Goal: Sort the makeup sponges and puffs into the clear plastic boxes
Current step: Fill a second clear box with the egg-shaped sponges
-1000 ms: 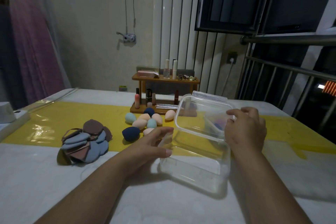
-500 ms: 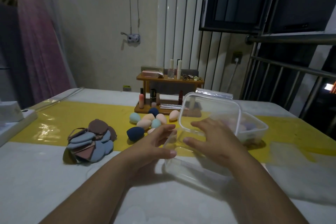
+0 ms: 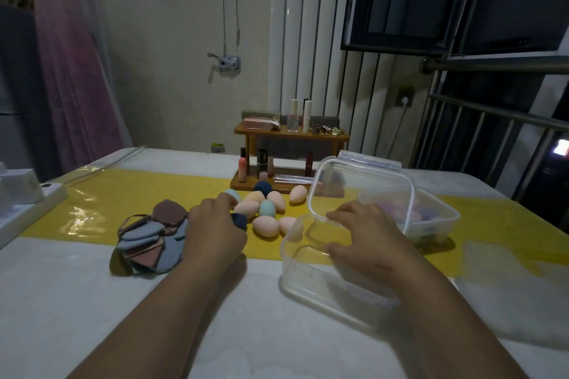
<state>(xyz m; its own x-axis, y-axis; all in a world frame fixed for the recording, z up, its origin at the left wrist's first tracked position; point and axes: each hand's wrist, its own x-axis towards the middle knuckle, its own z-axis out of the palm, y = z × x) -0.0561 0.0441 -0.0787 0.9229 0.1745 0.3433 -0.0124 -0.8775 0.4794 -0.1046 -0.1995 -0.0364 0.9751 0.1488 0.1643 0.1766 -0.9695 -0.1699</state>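
Away from the box's near corner, the left grip (image 3: pixel 215 234) has swung out over the sponges, while the right grip (image 3: pixel 366 240) has stayed at the box. The left grip's back faces the camera and its fingers are hidden beneath it, so I cannot tell whether they have closed on anything. A navy sponge (image 3: pixel 239 220) peeks out just at its right edge, touching or nearly touching it.

Beyond and to the right of that grip lie the other egg-shaped sponges (image 3: pixel 266 226), in peach, pink and teal, clustered on the yellow strip (image 3: pixel 123 194) that crosses the white counter (image 3: pixel 92 301). Just left of the same grip sits the pile of flat puffs (image 3: pixel 151 237), blue, brown and pink.

The right grip is relaxed, fingers spread, holding nothing. It rests over the far side of the empty clear box (image 3: pixel 308 295), which stands between the two grips. Directly behind its fingertips the lid (image 3: pixel 360 181) stands tilted up on edge. Past the lid, to the right of this grip, a second clear box (image 3: pixel 443 224) holds purple and pink pieces. A wooden rack (image 3: pixel 289 136) of cosmetics stands far beyond both grips.
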